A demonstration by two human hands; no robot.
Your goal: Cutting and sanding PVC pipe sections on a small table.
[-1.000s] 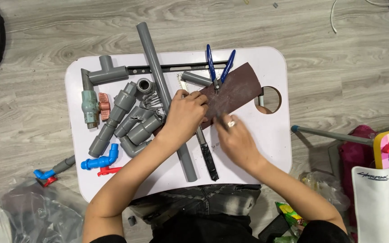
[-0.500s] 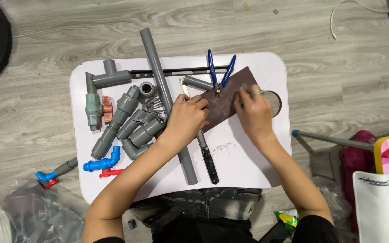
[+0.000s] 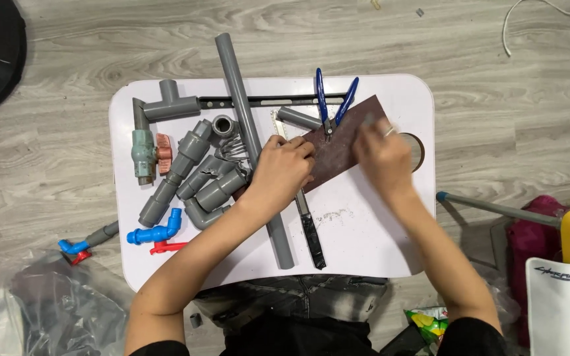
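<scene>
While the left hand (image 3: pixel 282 168) presses flat on one dark brown sandpaper sheet (image 3: pixel 338 146) lying on the white rounded tray table (image 3: pixel 364 231), the right hand (image 3: pixel 382 155) sits on the sheet's far end, its grip blurred beyond telling. One blue-handled pair of pliers (image 3: pixel 332 104) touches the sheet's top edge; one long grey plastic pipe (image 3: pixel 249 132) lies beside it.

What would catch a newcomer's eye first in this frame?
Probably the two hands at the centre of the white table: the left hand presses down a dark reddish-brown sandpaper sheet while the right hand rests blurred on its far end. Next, the pile of grey pipe fittings at left, crossed by a long grey pipe.
</scene>
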